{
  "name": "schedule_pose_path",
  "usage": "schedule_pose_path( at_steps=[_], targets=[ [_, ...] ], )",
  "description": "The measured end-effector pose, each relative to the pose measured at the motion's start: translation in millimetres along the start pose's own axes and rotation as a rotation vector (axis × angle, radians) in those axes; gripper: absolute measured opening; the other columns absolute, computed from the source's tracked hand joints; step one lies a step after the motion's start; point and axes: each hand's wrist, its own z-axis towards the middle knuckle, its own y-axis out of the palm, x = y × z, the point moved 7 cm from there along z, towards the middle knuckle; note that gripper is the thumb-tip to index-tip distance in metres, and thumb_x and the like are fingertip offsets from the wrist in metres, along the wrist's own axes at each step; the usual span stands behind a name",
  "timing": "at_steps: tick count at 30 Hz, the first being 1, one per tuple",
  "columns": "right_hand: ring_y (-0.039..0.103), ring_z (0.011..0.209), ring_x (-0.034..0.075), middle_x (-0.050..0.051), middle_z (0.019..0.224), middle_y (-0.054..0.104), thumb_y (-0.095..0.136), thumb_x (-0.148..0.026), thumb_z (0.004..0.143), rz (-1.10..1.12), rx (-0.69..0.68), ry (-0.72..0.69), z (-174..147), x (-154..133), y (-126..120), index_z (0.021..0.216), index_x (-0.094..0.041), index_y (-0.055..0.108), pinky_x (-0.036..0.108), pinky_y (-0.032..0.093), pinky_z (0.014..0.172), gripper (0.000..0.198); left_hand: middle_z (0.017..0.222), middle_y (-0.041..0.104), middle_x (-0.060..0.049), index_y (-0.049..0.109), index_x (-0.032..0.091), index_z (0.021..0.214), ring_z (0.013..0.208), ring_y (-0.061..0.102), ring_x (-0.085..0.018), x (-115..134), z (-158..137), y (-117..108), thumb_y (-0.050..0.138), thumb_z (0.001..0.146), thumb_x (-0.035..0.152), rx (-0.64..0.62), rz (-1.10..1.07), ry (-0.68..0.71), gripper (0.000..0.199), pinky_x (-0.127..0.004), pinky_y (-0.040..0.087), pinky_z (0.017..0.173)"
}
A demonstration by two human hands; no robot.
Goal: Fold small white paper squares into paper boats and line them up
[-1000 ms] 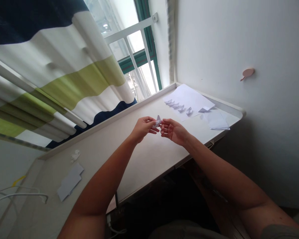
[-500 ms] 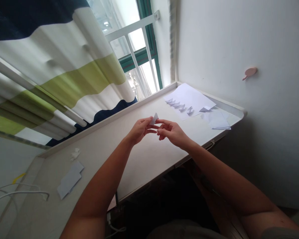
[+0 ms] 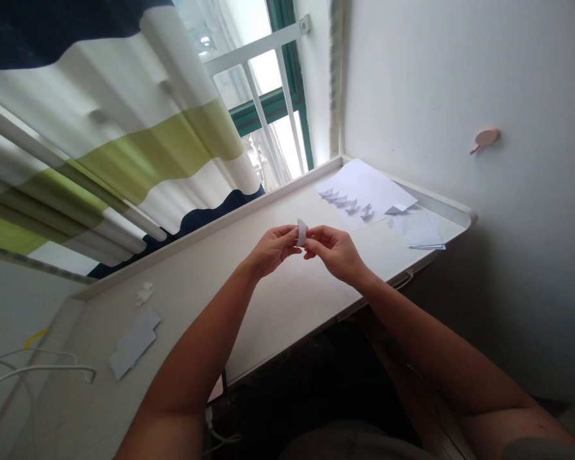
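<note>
Above the middle of the white table, a small folded piece of paper [image 3: 301, 232] stands upright between my hands. My left hand [image 3: 278, 249] pinches it from the left with thumb and fingers. From the other side, my right hand [image 3: 333, 250] has its thumb and index finger closed on the paper's right edge. The fingers partly cover its lower part. Beyond my right hand, several small folded paper shapes [image 3: 351, 206] stand in a row along a large white sheet [image 3: 364, 176].
The table [image 3: 263, 326] has a raised rim along the window. A stack of paper squares [image 3: 424, 231] lies at its right end. On the left are paper pieces [image 3: 135, 342], a crumpled scrap [image 3: 144, 294] and white cables [image 3: 52, 369]. A striped curtain [image 3: 163, 147] hangs behind.
The folded paper has turned from a slanted triangle to a narrow upright shape. My right fingers, spread apart before, have closed on it. My left hand keeps its hold.
</note>
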Motion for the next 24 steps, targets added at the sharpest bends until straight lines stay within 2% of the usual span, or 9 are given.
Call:
schedule_pose_path(
  at_steps=[3,6,8,11,15,18,24],
  targets=[
    [0.076,0.07,0.02,0.002,0.081,0.078,0.082,-0.042,0.085,0.044,0.074,0.008,3,0,-8,0.093,-0.021,0.066,0.04,0.067,0.073,0.027,0.091,0.079,-0.008,0.083,0.015,0.102,0.082,0.071,-0.017,2,2,-2,0.094,0.081,0.05,0.064,0.006,-0.005,0.043,-0.031,0.055,0.078],
    [0.075,0.068,0.019,0.0,0.078,0.075,0.084,-0.039,0.083,-0.016,0.14,-0.013,8,-5,-23,0.1,-0.021,0.069,0.038,0.066,0.072,0.028,0.096,0.08,-0.011,0.083,0.014,0.1,0.076,0.067,-0.014,4,3,-5,0.093,0.082,0.05,0.118,0.034,-0.033,0.041,-0.029,0.052,0.073],
    [0.075,0.071,0.019,0.001,0.081,0.074,0.082,-0.042,0.086,-0.073,0.1,-0.013,14,-8,-30,0.108,-0.021,0.073,0.036,0.065,0.069,0.032,0.099,0.08,-0.012,0.084,0.013,0.1,0.074,0.063,-0.013,6,4,-5,0.091,0.083,0.049,0.11,0.096,-0.061,0.04,-0.029,0.05,0.071],
    [0.072,0.065,0.017,0.001,0.08,0.073,0.078,-0.049,0.091,-0.137,-0.005,0.055,24,-8,-36,0.119,-0.02,0.075,0.035,0.064,0.065,0.041,0.094,0.079,-0.011,0.085,0.015,0.098,0.075,0.063,-0.014,10,6,-7,0.091,0.081,0.05,0.111,0.268,-0.095,0.039,-0.031,0.049,0.071],
    [0.072,0.063,0.017,0.003,0.075,0.073,0.085,-0.051,0.088,-0.249,-0.08,0.06,35,-8,-42,0.103,-0.017,0.078,0.035,0.065,0.064,0.038,0.087,0.076,-0.008,0.084,0.016,0.095,0.073,0.064,-0.015,15,16,-6,0.093,0.079,0.051,0.125,0.397,-0.093,0.04,-0.032,0.048,0.07],
    [0.076,0.067,0.019,0.004,0.076,0.076,0.089,-0.053,0.084,-0.245,-0.072,0.047,38,-9,-50,0.096,-0.017,0.075,0.036,0.067,0.068,0.04,0.091,0.077,-0.008,0.082,0.015,0.097,0.077,0.066,-0.016,14,25,-2,0.095,0.077,0.049,0.121,0.35,-0.098,0.041,-0.032,0.049,0.074],
    [0.08,0.074,0.022,0.005,0.08,0.08,0.093,-0.056,0.078,-0.199,-0.012,0.058,35,-6,-71,0.095,-0.018,0.076,0.042,0.07,0.076,0.046,0.096,0.076,-0.009,0.08,0.014,0.103,0.089,0.067,-0.017,2,37,8,0.097,0.075,0.036,0.081,0.132,-0.146,0.039,-0.038,0.05,0.093]
  ],
)
